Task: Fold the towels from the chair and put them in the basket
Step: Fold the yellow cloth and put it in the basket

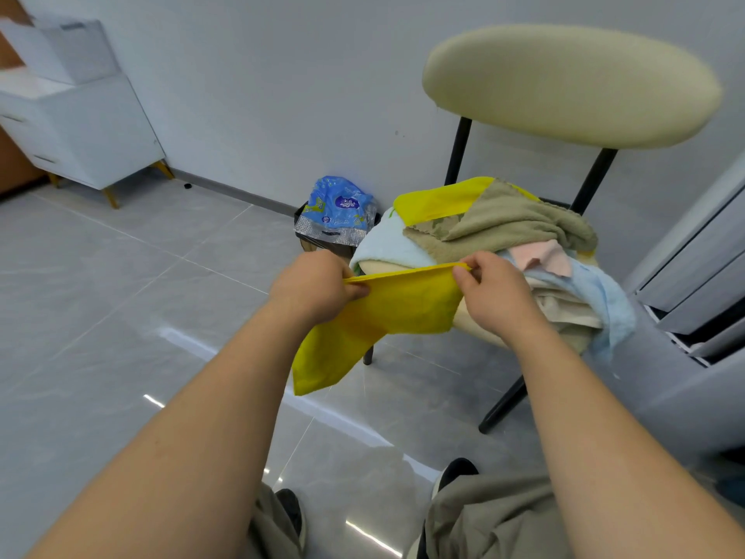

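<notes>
Between left grip [318,286], right grip [498,294]: towel [403,306], seemingly pinched

Before you, the towel pile [504,227] lies on the chair [572,86]. The bin [312,244] stands left of it, by the wall [282,94].

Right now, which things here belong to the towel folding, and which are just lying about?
Belongs to the job: yellow towel, pinched at its top edge by the left hand and right hand; towel pile; chair beneath it.
Just lying about: blue plastic pack by the wall; white cabinet.
</notes>
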The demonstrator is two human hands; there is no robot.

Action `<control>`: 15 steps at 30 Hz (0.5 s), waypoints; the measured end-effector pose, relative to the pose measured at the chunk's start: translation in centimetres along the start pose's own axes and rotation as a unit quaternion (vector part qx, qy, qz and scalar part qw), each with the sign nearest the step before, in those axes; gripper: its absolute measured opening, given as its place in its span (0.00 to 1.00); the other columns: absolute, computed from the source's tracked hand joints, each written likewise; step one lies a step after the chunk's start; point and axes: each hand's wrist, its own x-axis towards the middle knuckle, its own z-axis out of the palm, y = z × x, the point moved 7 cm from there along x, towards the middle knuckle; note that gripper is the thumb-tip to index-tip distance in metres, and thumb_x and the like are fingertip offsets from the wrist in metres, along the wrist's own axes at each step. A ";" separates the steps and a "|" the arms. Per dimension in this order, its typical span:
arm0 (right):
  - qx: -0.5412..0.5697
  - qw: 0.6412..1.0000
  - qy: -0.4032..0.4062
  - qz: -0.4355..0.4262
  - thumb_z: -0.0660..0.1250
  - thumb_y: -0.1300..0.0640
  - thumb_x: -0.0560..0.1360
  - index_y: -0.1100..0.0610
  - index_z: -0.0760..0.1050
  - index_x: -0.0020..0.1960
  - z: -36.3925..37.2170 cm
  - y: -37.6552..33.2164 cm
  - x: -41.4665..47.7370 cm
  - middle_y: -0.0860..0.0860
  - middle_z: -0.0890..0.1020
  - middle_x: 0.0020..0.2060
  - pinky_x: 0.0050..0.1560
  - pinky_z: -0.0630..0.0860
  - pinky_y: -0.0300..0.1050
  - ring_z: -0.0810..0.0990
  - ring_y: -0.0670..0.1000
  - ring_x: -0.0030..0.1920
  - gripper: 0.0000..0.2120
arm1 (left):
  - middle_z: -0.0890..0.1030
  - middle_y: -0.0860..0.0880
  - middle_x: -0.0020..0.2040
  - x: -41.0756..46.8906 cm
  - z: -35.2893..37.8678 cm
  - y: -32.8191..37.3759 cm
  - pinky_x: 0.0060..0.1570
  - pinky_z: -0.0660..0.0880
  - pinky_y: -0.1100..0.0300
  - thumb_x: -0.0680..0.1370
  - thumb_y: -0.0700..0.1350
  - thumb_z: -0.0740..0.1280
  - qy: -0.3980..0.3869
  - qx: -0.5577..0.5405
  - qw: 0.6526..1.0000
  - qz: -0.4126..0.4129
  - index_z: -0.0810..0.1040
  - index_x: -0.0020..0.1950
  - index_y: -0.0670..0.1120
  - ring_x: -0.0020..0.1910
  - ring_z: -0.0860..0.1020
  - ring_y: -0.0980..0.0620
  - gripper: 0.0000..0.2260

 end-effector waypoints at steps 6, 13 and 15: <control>0.096 0.988 0.109 -0.051 0.57 0.49 0.84 0.54 0.69 0.57 -1.5 -2.1 -0.7 0.50 0.75 0.40 0.41 0.63 0.47 0.76 0.59 0.45 0.09 | 0.79 0.49 0.38 -0.3 -0.3 0.1 0.37 0.71 0.58 0.76 0.59 0.71 -0.016 -0.046 0.999 0.005 0.85 0.47 0.48 0.36 0.74 0.53 0.14; 0.075 0.984 0.151 -0.058 0.53 0.47 0.85 0.55 0.66 0.61 -2.9 -2.3 -1.3 0.51 0.75 0.45 0.40 0.64 0.50 0.77 0.63 0.48 0.13 | 0.82 0.45 0.55 -0.9 -1.2 -0.6 0.49 0.76 0.54 0.73 0.49 0.76 -0.013 -0.065 0.998 -0.001 0.82 0.60 0.48 0.50 0.78 0.46 0.17; 0.086 0.984 0.151 -0.035 0.53 0.47 0.85 0.55 0.65 0.61 -3.3 -1.5 -0.9 0.51 0.75 0.45 0.41 0.64 0.50 0.77 0.62 0.49 0.13 | 0.80 0.45 0.56 -0.9 -1.2 -1.6 0.46 0.74 0.55 0.72 0.48 0.76 -0.029 -0.071 0.997 -0.027 0.81 0.62 0.48 0.49 0.75 0.47 0.19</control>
